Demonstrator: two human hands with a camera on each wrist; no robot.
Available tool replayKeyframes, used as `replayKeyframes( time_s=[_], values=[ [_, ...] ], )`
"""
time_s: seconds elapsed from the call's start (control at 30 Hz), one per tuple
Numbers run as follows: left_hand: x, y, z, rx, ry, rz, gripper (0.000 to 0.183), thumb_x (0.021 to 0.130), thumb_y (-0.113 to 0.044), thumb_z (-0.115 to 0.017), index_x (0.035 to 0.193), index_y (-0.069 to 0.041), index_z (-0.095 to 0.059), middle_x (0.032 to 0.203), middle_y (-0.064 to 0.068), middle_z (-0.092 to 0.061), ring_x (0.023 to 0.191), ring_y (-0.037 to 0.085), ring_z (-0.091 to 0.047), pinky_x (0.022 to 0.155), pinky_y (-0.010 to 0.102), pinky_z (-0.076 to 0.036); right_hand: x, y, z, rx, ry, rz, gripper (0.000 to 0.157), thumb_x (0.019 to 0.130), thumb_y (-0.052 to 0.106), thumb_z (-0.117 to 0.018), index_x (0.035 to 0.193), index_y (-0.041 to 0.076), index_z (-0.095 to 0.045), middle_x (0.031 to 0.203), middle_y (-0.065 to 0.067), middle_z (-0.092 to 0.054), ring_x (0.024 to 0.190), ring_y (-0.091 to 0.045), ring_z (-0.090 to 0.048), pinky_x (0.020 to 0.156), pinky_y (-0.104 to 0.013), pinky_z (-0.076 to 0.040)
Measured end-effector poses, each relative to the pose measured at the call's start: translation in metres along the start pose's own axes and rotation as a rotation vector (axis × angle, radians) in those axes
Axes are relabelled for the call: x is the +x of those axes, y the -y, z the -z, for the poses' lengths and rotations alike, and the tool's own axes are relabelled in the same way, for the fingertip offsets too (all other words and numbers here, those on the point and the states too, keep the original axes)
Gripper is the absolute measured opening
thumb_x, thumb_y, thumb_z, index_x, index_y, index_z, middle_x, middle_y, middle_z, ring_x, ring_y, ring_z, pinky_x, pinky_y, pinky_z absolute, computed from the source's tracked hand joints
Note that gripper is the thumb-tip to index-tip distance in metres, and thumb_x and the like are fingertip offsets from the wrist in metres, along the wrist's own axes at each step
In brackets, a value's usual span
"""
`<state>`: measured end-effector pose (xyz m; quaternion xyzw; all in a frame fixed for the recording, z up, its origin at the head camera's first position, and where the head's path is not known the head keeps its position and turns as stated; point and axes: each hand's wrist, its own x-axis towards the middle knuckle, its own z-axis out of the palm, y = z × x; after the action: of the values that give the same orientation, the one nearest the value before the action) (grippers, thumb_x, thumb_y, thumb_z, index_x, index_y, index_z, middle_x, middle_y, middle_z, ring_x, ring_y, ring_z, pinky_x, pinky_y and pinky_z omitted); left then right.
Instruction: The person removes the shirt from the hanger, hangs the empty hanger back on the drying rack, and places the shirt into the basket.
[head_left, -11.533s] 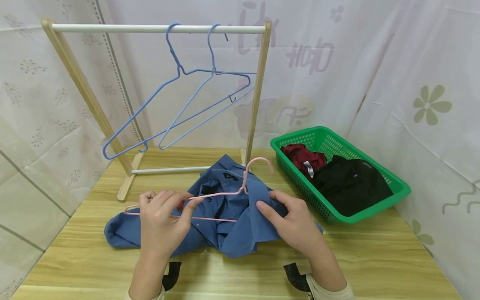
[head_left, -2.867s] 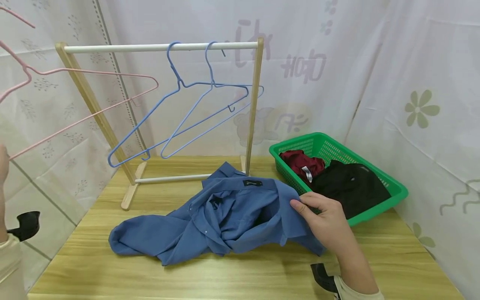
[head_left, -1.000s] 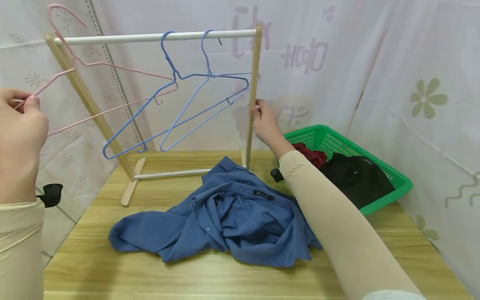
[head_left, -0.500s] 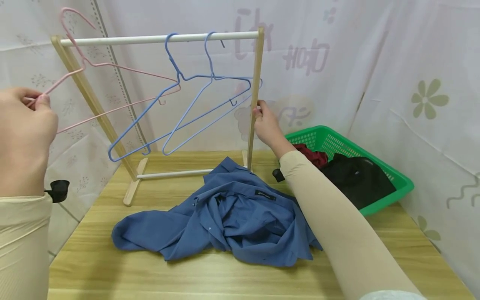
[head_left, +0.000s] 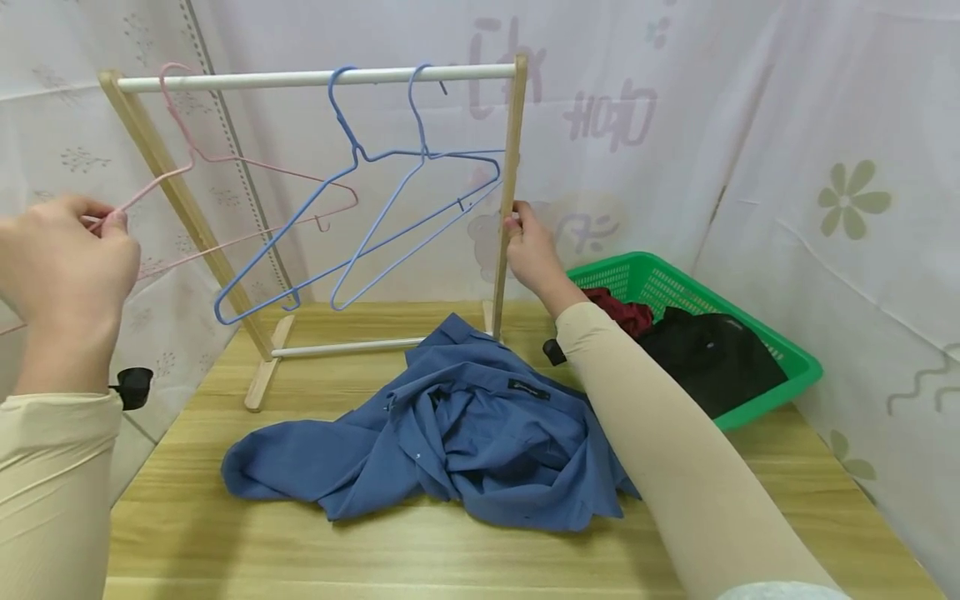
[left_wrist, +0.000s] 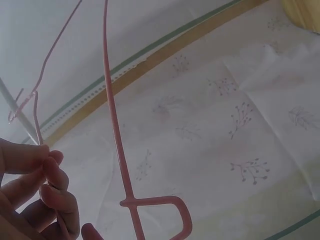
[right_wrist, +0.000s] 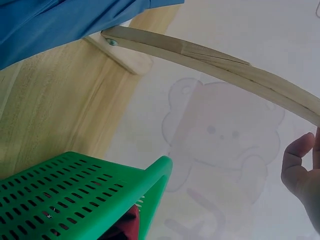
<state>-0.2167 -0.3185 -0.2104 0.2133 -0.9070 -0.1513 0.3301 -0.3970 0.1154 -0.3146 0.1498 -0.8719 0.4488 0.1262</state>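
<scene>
My left hand (head_left: 71, 267) pinches one shoulder of a pink wire clothes hanger (head_left: 277, 169). The hanger's hook loops over the white rail of the clothes rack (head_left: 247, 81) near its left end. In the left wrist view, fingers and thumb curl round the pink wire (left_wrist: 114, 120). My right hand (head_left: 536, 254) holds the rack's right wooden post (head_left: 511, 167) about halfway up, seen at the right edge of the right wrist view. A blue shirt (head_left: 427, 450) lies crumpled on the table in front of the rack, collar label facing up.
Two blue hangers (head_left: 347, 125) hang on the right half of the rail. On the right stands a green basket (head_left: 806, 371) with a black garment (head_left: 712, 358) and a dark red one (head_left: 618, 310). The wooden table (head_left: 360, 558) lies beneath, with patterned curtains behind.
My left hand took the pink hanger out of the blue shirt and brought it to the rack; its hook just came down onto the rail. My right hand went from the shirt to the post.
</scene>
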Motion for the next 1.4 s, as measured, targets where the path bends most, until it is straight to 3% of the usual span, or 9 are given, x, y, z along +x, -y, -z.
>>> replayKeyframes(
  time_s=[0.13,0.23,0.33,0.4,0.63,0.73,0.87,1.1,1.4],
  values=[
    [-0.003,0.001,-0.003,0.021,0.000,0.008,0.047,0.100,-0.031,-0.039,0.127,-0.002,-0.064,0.121,0.022,-0.066,0.115,0.050,-0.052,0.096,0.061,-0.028,0.001,0.001,-0.001,0.003,0.003,0.003,0.048,0.103,0.045,-0.027,0.142,0.020,-0.039,0.122,-0.013,-0.060,0.109,-0.033,-0.060,0.087,-0.047,-0.052],
    [-0.005,0.000,-0.005,0.049,0.004,0.008,0.047,0.100,-0.032,-0.037,0.127,-0.003,-0.064,0.120,0.022,-0.067,0.114,0.054,-0.051,0.083,0.063,-0.033,0.001,0.001,-0.001,0.003,-0.004,0.008,0.047,0.103,0.043,-0.027,0.142,0.019,-0.038,0.121,-0.014,-0.059,0.108,-0.034,-0.059,0.086,-0.048,-0.051],
    [-0.006,0.000,-0.005,0.073,0.002,-0.004,0.046,0.100,-0.032,-0.038,0.125,-0.004,-0.064,0.117,0.023,-0.068,0.109,0.055,-0.052,0.064,0.055,-0.030,0.001,-0.001,-0.002,-0.001,-0.009,0.014,0.046,0.104,0.043,-0.027,0.141,0.018,-0.039,0.120,-0.015,-0.059,0.106,-0.034,-0.059,0.086,-0.048,-0.051],
    [-0.006,0.000,-0.004,0.083,0.002,-0.017,0.046,0.100,-0.031,-0.038,0.124,-0.003,-0.065,0.115,0.025,-0.068,0.105,0.055,-0.053,0.059,0.051,-0.028,0.000,-0.002,-0.002,-0.006,-0.011,0.015,0.047,0.103,0.043,-0.027,0.141,0.019,-0.039,0.120,-0.014,-0.059,0.106,-0.034,-0.059,0.086,-0.048,-0.051],
    [-0.005,-0.001,0.003,0.165,0.149,-0.029,0.048,0.099,-0.032,-0.036,0.131,-0.005,-0.059,0.112,0.029,-0.065,0.098,0.056,-0.051,0.055,0.050,-0.034,-0.001,-0.001,-0.004,0.013,-0.007,0.013,0.046,0.104,0.040,-0.027,0.143,0.018,-0.037,0.122,-0.016,-0.060,0.111,-0.035,-0.059,0.089,-0.050,-0.052],
    [-0.007,-0.003,0.006,0.162,0.178,-0.034,0.049,0.099,-0.032,-0.035,0.134,-0.005,-0.056,0.112,0.030,-0.064,0.099,0.057,-0.050,0.059,0.054,-0.036,0.000,-0.003,-0.005,0.021,-0.020,0.020,0.045,0.104,0.040,-0.028,0.142,0.018,-0.038,0.120,-0.016,-0.061,0.110,-0.035,-0.060,0.088,-0.050,-0.052],
    [-0.009,-0.005,0.008,0.129,0.165,-0.041,0.049,0.098,-0.032,-0.036,0.134,-0.004,-0.056,0.115,0.030,-0.063,0.103,0.058,-0.049,0.062,0.057,-0.036,0.001,-0.004,-0.004,0.022,-0.024,0.018,0.046,0.104,0.041,-0.028,0.142,0.018,-0.038,0.121,-0.015,-0.061,0.113,-0.035,-0.059,0.091,-0.050,-0.051],
    [-0.008,-0.001,0.005,0.120,0.132,-0.043,0.049,0.097,-0.032,-0.037,0.132,-0.004,-0.058,0.118,0.026,-0.064,0.103,0.056,-0.051,0.057,0.048,-0.032,-0.001,-0.003,-0.004,0.021,-0.032,0.023,0.048,0.103,0.045,-0.027,0.142,0.018,-0.038,0.119,-0.016,-0.060,0.112,-0.035,-0.059,0.092,-0.050,-0.050],
    [-0.004,0.003,0.007,0.155,0.186,-0.044,0.051,0.097,-0.036,-0.034,0.134,-0.007,-0.055,0.124,0.028,-0.059,0.104,0.057,-0.049,0.056,0.048,-0.034,-0.001,-0.002,-0.007,0.029,-0.040,0.025,0.049,0.103,0.045,-0.026,0.143,0.018,-0.038,0.119,-0.016,-0.060,0.110,-0.035,-0.059,0.089,-0.050,-0.051]
  ],
)
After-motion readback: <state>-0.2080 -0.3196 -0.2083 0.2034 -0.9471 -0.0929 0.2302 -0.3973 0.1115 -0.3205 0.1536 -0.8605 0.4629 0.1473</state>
